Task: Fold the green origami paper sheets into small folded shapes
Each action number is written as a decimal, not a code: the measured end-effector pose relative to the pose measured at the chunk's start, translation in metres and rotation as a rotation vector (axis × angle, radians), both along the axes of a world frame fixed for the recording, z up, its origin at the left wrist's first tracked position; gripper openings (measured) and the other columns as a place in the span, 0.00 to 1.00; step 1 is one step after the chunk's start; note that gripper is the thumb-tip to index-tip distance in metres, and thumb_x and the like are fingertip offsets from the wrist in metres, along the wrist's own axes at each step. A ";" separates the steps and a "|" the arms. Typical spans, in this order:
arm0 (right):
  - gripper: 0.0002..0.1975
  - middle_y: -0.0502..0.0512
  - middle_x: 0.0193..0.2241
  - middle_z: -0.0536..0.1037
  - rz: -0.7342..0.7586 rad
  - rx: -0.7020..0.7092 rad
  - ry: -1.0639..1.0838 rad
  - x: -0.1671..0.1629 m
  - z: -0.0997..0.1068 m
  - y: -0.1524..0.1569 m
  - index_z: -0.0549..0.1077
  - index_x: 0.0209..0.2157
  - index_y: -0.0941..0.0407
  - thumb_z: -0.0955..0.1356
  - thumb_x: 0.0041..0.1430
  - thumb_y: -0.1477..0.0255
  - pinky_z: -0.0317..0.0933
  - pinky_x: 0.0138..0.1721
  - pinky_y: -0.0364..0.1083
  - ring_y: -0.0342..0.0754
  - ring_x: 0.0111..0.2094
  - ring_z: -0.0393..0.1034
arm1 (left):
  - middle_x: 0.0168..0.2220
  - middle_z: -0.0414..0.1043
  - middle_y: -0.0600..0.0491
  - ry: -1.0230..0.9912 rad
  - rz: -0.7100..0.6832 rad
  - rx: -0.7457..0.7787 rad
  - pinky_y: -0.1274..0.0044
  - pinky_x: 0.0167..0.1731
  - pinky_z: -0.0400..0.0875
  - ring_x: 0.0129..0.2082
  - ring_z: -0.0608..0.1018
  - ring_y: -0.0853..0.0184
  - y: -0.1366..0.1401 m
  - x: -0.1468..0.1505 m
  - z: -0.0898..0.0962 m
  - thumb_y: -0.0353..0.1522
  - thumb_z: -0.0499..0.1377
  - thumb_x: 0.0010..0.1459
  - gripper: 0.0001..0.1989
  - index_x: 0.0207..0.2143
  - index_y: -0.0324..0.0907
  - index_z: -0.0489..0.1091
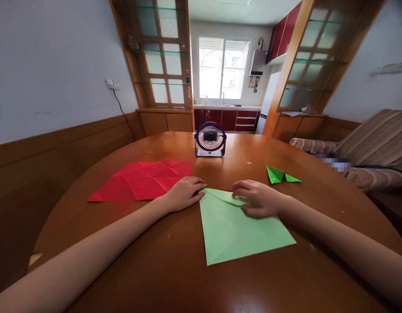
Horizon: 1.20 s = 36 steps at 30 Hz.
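Observation:
A sheet of light green paper point(240, 234) lies on the table in front of me, with a narrow flap folded over along its far edge. At the sheet's far left corner, my left hand point(184, 193) pinches the paper between thumb and fingers. My right hand point(259, 199) rests on the far right part, its curved fingers and thumb closed about the folded flap. That hand covers the far right corner of the sheet. Just beyond my left hand is a creased red paper point(145, 178), spread nearly flat. A small folded bright green paper piece point(281, 174) sits past my right wrist.
A small dark purple fan point(210, 139) stands on the far side of the round-ended wooden table point(149, 278). To the right is a striped armchair point(377, 143). Wooden cabinets with glass shelves point(165, 56) flank the opening to a kitchen with a window point(223, 67).

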State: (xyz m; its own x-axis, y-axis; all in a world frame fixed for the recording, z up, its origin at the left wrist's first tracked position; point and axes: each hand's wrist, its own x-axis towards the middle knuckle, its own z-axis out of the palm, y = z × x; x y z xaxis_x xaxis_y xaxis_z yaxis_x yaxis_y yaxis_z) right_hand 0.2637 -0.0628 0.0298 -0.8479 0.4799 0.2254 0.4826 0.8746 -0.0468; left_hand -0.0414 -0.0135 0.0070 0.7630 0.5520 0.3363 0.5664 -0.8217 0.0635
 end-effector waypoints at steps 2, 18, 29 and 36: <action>0.16 0.62 0.43 0.73 -0.008 0.125 -0.053 0.000 0.000 0.001 0.70 0.45 0.58 0.64 0.54 0.71 0.63 0.46 0.54 0.53 0.42 0.68 | 0.50 0.72 0.46 -0.016 -0.003 0.015 0.66 0.51 0.65 0.50 0.73 0.59 0.000 0.000 -0.001 0.38 0.49 0.67 0.18 0.52 0.40 0.71; 0.07 0.56 0.33 0.77 -0.212 0.133 0.286 -0.004 -0.012 0.026 0.71 0.38 0.56 0.61 0.62 0.75 0.62 0.34 0.45 0.47 0.32 0.70 | 0.37 0.75 0.49 -0.096 -0.038 0.080 0.71 0.41 0.66 0.39 0.75 0.63 -0.015 0.019 -0.002 0.34 0.52 0.65 0.12 0.41 0.40 0.74; 0.20 0.67 0.49 0.70 -0.445 0.533 0.286 -0.047 0.000 0.038 0.64 0.53 0.58 0.65 0.59 0.76 0.62 0.47 0.58 0.60 0.49 0.65 | 0.39 0.75 0.53 -0.426 0.211 -0.226 0.74 0.34 0.67 0.34 0.74 0.65 -0.021 0.020 0.001 0.31 0.50 0.62 0.16 0.52 0.44 0.65; 0.23 0.71 0.59 0.61 -0.410 0.393 0.196 -0.056 -0.016 0.009 0.60 0.58 0.57 0.63 0.62 0.71 0.56 0.54 0.64 0.66 0.58 0.56 | 0.35 0.76 0.53 -0.551 0.274 -0.328 0.76 0.31 0.68 0.30 0.74 0.67 -0.010 0.017 -0.005 0.31 0.51 0.59 0.12 0.38 0.41 0.73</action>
State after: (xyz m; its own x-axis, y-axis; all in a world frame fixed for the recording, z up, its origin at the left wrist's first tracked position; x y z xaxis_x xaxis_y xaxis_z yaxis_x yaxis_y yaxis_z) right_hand 0.2076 -0.0540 0.0136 -0.5358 0.6081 0.5857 0.7995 0.5884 0.1204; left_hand -0.0242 -0.0232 0.0024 0.3476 0.8398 0.4170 0.5649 -0.5425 0.6218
